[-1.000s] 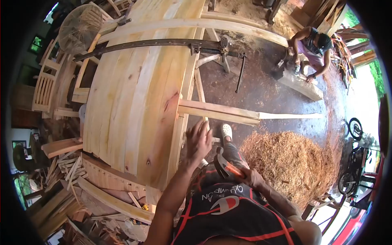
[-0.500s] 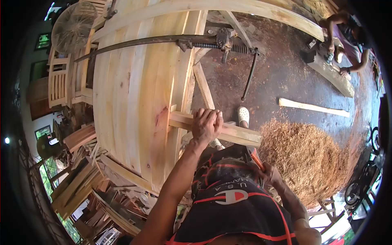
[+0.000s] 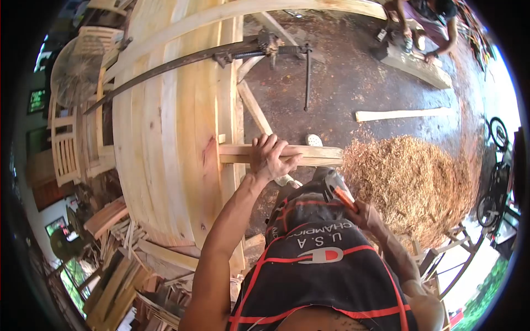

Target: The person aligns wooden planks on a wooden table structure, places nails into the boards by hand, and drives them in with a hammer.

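Note:
My left hand (image 3: 270, 158) is closed over the top of a short wooden beam (image 3: 314, 154), its thumb stretched along it. One end of the beam meets the edge of a wide panel of joined planks (image 3: 187, 121), and the other end juts out over the floor. In my right hand (image 3: 363, 216) is a hammer (image 3: 345, 197) with an orange handle, its grey head near the beam's free end and apart from it as far as I can see. A bar clamp (image 3: 201, 58) lies across the panel.
A large heap of wood shavings (image 3: 408, 182) covers the floor at right, near a loose wood strip (image 3: 403, 114). At the upper right a co-worker (image 3: 436, 25) works on a thick timber (image 3: 417, 66). Stacked lumber (image 3: 118, 287) and a fan (image 3: 80, 71) are at left.
The hammer has come up closer to the beam's free end. My left hand stays on the beam, which now appears more level. The whole view has shifted.

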Available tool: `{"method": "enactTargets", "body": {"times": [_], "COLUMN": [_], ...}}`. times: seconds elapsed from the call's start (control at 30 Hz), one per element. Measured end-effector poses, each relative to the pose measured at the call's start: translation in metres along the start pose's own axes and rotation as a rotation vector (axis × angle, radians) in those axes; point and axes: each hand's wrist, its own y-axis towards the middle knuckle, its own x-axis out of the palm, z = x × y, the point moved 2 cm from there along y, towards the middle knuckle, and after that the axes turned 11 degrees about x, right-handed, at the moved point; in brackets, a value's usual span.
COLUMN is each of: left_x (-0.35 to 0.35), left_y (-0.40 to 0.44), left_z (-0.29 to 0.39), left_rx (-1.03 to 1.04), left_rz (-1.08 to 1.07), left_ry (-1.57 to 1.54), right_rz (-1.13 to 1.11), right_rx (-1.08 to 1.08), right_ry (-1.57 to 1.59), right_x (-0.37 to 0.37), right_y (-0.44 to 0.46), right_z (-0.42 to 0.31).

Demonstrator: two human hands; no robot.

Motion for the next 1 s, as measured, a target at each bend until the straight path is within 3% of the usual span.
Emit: {"method": "enactTargets", "body": {"times": [0.07, 0.23, 0.37, 0.7, 0.9, 1.0], "left_x": [0.002, 0.005, 0.012, 0.014, 0.011, 0.013], "left_y": [0.004, 0.007, 0.011, 0.012, 0.011, 0.0], "left_z": [0.0, -0.001, -0.003, -0.004, 0.001, 0.007], "left_rx": [0.019, 0.005, -0.032, -0.08, -0.055, -0.031], "left_rz": [0.003, -0.089, -0.129, -0.162, -0.075, -0.033], "left_ry": [-0.011, 0.056, 0.072, 0.056, 0.094, 0.235], "right_rz": [0.066, 0.002, -0.051, -0.159, -0.01, 0.02], "right_rx": [-0.043, 0.316, 0.361, 0.222, 0.101, 0.177], "right_ry": [0.068, 0.435, 0.452, 0.338, 0.276, 0.327], "right_x": [0.02, 0.033, 0.038, 0.024, 0.059, 0.095], "right_y": [-0.012, -0.03, -0.008, 0.039, 0.023, -0.004], "right_z": [0.013, 0.008, 0.022, 0.022, 0.033, 0.029]}}
